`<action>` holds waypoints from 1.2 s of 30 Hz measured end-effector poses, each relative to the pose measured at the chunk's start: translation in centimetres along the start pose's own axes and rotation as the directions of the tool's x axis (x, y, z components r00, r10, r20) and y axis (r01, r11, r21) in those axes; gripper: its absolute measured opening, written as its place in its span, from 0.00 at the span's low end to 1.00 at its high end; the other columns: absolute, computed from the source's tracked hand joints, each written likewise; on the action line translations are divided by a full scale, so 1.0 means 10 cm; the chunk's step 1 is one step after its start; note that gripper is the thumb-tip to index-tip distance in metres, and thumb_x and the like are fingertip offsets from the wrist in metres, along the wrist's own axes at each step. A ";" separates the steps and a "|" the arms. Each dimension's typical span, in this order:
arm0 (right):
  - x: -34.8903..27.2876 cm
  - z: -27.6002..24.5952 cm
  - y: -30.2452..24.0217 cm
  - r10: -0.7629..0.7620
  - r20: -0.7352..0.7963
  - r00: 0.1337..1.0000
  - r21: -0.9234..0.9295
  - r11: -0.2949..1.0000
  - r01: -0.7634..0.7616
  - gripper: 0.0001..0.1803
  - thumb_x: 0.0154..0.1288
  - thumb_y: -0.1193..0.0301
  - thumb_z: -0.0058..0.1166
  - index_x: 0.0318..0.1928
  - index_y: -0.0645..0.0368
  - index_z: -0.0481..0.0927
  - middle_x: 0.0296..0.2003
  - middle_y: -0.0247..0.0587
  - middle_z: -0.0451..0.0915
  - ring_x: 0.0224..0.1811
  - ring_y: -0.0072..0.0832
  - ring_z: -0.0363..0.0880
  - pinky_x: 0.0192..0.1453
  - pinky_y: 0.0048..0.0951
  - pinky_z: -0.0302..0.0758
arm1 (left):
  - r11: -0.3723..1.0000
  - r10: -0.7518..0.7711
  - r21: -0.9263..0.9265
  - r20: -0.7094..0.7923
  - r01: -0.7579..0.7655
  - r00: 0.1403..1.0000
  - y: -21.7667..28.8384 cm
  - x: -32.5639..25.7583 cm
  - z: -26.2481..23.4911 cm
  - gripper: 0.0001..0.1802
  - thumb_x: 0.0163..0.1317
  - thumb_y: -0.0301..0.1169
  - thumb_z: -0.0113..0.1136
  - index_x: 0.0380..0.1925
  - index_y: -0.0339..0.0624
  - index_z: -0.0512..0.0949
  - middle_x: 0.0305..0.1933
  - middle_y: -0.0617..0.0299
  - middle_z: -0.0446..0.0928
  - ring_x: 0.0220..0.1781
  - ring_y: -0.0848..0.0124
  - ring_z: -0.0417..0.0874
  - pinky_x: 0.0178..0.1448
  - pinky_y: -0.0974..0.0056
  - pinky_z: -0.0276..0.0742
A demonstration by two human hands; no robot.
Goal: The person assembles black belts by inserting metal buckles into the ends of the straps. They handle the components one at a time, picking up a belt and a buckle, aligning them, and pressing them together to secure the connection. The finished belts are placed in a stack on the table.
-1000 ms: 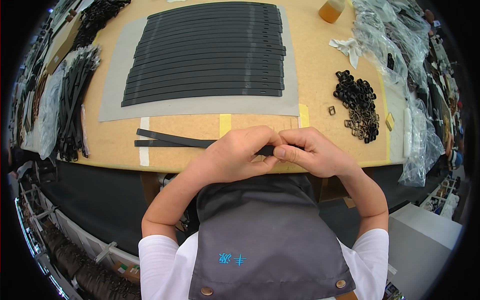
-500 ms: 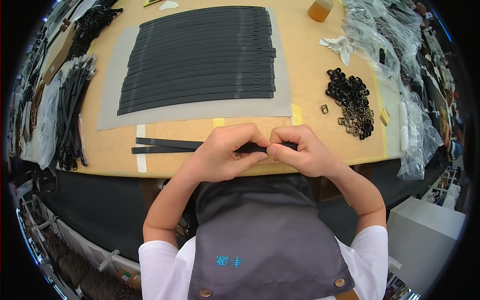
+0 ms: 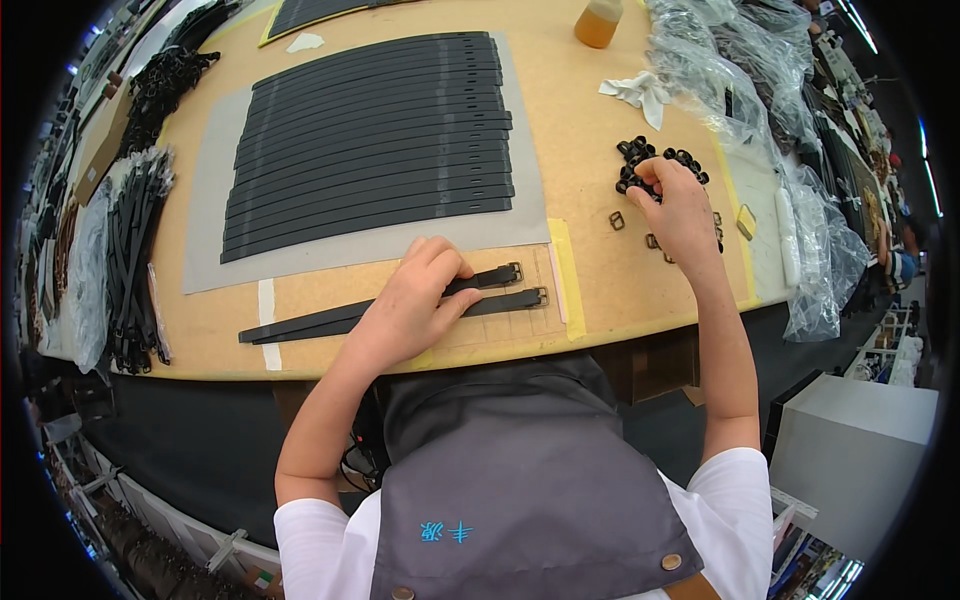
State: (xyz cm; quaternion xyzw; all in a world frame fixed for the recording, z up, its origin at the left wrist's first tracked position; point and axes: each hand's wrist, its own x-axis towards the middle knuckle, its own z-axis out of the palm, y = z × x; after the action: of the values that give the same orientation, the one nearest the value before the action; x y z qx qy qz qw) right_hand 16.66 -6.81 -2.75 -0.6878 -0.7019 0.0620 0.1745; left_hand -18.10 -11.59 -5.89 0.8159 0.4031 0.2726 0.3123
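My left hand [image 3: 412, 300] is closed on a narrow black belt strap [image 3: 492, 278], whose end with a metal buckle [image 3: 515, 272] sticks out past the fingers. A second black strap [image 3: 505, 302] with a buckle [image 3: 541, 296] lies just nearer to me, partly under the same hand. To the right, my right hand [image 3: 678, 205] reaches into a pile of small black belt loops [image 3: 690, 160]. Its thumb and forefinger are apart, with loops visible between them. That hand partly covers the loose metal buckles beside the loops, and one buckle [image 3: 616, 221] lies apart at their left.
Rows of black straps [image 3: 370, 145] lie on a grey sheet [image 3: 205, 215]. Bundled black straps [image 3: 137, 260] are at the left edge, clear plastic bags [image 3: 740, 80] at the right. A bottle of amber liquid [image 3: 597, 25] and a white cloth [image 3: 640, 95] sit at the far right.
My hands were together on a strap. My right hand has let go and moved right to the loop pile. The buckle ends now show, and the view has shifted slightly.
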 end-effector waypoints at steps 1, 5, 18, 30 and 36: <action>-0.01 0.00 0.03 0.017 0.040 0.999 0.000 1.000 -0.017 0.08 0.65 0.70 0.65 0.42 0.59 0.82 0.39 0.41 0.83 0.48 0.37 0.82 0.53 0.38 0.78 | 0.998 -0.049 -0.031 0.016 0.050 0.999 0.00 0.04 0.00 0.08 0.64 0.22 0.66 0.40 0.34 0.76 0.42 0.55 0.76 0.43 0.58 0.79 0.47 0.58 0.76; -0.05 0.16 0.11 -0.105 -0.065 0.992 0.005 0.994 0.106 0.06 0.64 0.72 0.64 0.40 0.58 0.82 0.36 0.38 0.82 0.45 0.36 0.82 0.49 0.36 0.79 | 0.989 0.020 0.150 -0.108 -0.004 0.994 -0.05 0.37 -0.07 0.08 0.64 0.21 0.65 0.41 0.34 0.78 0.43 0.56 0.76 0.52 0.56 0.77 0.56 0.57 0.76; -0.23 0.14 -0.17 -0.180 0.199 0.963 0.606 0.795 0.024 0.08 0.66 0.77 0.64 0.45 0.61 0.85 0.41 0.35 0.86 0.41 0.21 0.84 0.50 0.25 0.79 | 0.978 -0.092 0.188 0.004 0.090 0.996 -0.22 0.48 -0.07 0.08 0.63 0.23 0.66 0.40 0.35 0.77 0.42 0.56 0.75 0.50 0.59 0.76 0.54 0.58 0.76; -0.41 0.50 -0.41 -0.196 0.488 0.851 0.855 -0.088 -0.510 0.06 0.67 0.79 0.63 0.43 0.58 0.82 0.44 0.34 0.85 0.49 0.20 0.83 0.57 0.24 0.80 | 0.959 -0.076 -0.261 0.135 0.109 0.988 0.08 0.50 -0.34 0.05 0.67 0.21 0.63 0.42 0.34 0.80 0.30 0.64 0.77 0.29 0.77 0.71 0.34 0.68 0.70; -0.46 0.54 -0.56 -0.215 0.404 0.889 0.854 -0.258 -0.451 0.08 0.65 0.83 0.61 0.40 0.55 0.80 0.44 0.33 0.83 0.49 0.19 0.82 0.59 0.23 0.77 | 0.969 0.027 -0.245 0.033 -0.018 0.999 0.07 0.48 -0.21 0.03 0.66 0.20 0.65 0.38 0.33 0.82 0.31 0.64 0.78 0.29 0.77 0.72 0.33 0.68 0.68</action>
State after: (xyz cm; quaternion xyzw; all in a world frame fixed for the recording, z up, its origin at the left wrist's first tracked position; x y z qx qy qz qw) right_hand 9.55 -10.76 -6.65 -0.3150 -0.3180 0.7510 0.4855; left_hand -16.70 -7.35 -3.03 0.7805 0.3515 0.3090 0.4144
